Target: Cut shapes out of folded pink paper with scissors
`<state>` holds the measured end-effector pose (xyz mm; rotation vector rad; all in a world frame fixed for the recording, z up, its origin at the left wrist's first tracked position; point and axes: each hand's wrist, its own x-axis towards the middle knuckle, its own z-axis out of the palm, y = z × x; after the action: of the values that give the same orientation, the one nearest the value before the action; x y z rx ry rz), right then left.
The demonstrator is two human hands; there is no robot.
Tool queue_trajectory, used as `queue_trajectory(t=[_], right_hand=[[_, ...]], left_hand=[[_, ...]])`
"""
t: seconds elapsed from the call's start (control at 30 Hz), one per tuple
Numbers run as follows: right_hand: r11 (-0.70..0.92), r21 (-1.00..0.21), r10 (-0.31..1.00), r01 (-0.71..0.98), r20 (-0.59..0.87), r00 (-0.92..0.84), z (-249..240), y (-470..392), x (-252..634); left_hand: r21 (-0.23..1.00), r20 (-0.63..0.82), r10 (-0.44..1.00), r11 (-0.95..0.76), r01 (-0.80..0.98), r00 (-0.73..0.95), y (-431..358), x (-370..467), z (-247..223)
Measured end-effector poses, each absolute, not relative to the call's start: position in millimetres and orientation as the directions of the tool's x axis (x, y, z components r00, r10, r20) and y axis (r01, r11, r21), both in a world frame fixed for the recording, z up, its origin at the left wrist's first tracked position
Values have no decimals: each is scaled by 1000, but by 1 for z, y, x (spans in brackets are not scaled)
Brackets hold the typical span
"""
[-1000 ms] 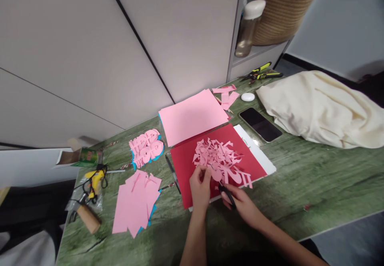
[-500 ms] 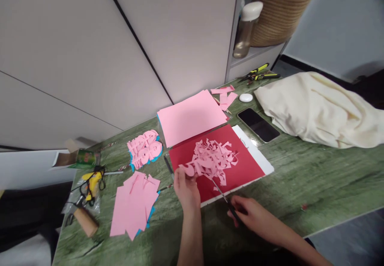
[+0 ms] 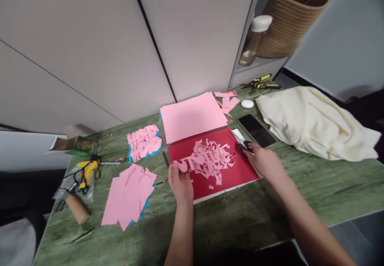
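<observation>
My left hand (image 3: 181, 186) is closed at the front left of the red sheet (image 3: 243, 174), its fingers pinching a curvy pink paper cutout (image 3: 181, 166). That cutout reaches over a loose heap of pink paper scraps (image 3: 214, 162) in the middle of the sheet. At the sheet's right edge, my right hand (image 3: 265, 160) has its fingers on the dark handles of a pair of scissors (image 3: 244, 148). The scissors' blades are hard to make out there. Beside the left hand lies a thin dark pen-like stick (image 3: 166, 159).
Pink sheets (image 3: 193, 116) lie behind the red one. To the left are pink cutouts (image 3: 144, 142), pink pieces (image 3: 129, 198) and a yellow glue gun (image 3: 88, 172). A phone (image 3: 256, 130), cream cloth (image 3: 315, 122) and pliers (image 3: 262, 83) are at right.
My right hand has carried the scissors away from the scraps, rightward and farther back, to the red sheet's right edge. My left hand still holds the pink cutout. The view has shifted slightly.
</observation>
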<state>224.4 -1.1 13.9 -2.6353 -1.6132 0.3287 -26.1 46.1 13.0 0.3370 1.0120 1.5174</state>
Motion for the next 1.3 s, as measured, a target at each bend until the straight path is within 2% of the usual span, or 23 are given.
queue_trajectory(t=[0.13, 0.23, 0.3, 0.37, 0.43, 0.47, 0.53, 0.57, 0.6, 0.63, 0.73, 0.77, 0.8, 0.87, 0.9, 0.97, 1.07, 1.17, 1.3], right_hand=[[-471, -40, 874, 881, -154, 460, 22, 23, 216], [-457, -76, 887, 886, -118, 447, 28, 26, 208], [-393, -217, 919, 894, -54, 391, 32, 19, 201], [-249, -481, 961, 840, -14, 277, 38, 7, 188], [-112, -791, 994, 602, -102, 51, 41, -7, 171], [-118, -890, 974, 440, -190, -124, 40, -13, 162], [-255, -947, 788, 195, -321, -526, 34, -18, 144], [-319, -938, 727, 134, -333, -601, 28, -17, 138], [-364, -928, 738, 82, -341, -582, 22, -13, 133], [-381, -925, 801, 22, -341, -493, 16, -9, 129], [-238, -962, 964, -135, -216, -158, 5, 7, 125], [-202, -963, 975, -175, -182, -126, 5, 10, 124], [-203, -958, 972, -204, -171, -161, 6, 12, 122], [-279, -940, 917, -196, -200, -344, 8, 11, 115], [-312, -940, 874, -141, -225, -431, 9, 9, 110], [-302, -953, 837, -13, -258, -482, 9, 6, 99], [-194, -979, 933, 62, -204, -297, 7, 7, 91], [-137, -991, 983, 9, -137, -125, 8, 11, 95], [-239, -960, 958, -147, -209, -196, 16, 12, 103]], left_hand=[[690, -328, 923, 89, -718, -201, 48, -33, 13], [622, -395, 908, 154, -767, -137, 53, -42, 14], [537, -462, 885, 223, -814, -62, 57, -48, 12], [449, -480, 877, 247, -859, 2, 62, -52, 5], [384, -441, 897, 222, -896, 33, 66, -53, -4], [358, -425, 904, 213, -909, 44, 67, -52, -9], [336, -421, 904, 228, -914, 70, 69, -51, -18], [334, -425, 902, 236, -913, 78, 70, -50, -21], [334, -427, 900, 245, -910, 85, 70, -49, -23], [335, -427, 900, 250, -909, 90, 70, -49, -25], [336, -426, 900, 255, -907, 96, 70, -51, -25], [334, -425, 900, 257, -907, 98, 70, -52, -24], [329, -424, 900, 255, -909, 100, 70, -52, -24], [317, -417, 903, 247, -916, 99, 70, -54, -23], [312, -414, 905, 242, -919, 98, 70, -54, -23], [307, -409, 907, 236, -922, 96, 70, -55, -22], [306, -412, 905, 248, -919, 107, 71, -56, -21], [305, -411, 905, 253, -918, 112, 70, -54, -18], [311, -440, 890, 274, -910, 117, 66, -47, -12]])
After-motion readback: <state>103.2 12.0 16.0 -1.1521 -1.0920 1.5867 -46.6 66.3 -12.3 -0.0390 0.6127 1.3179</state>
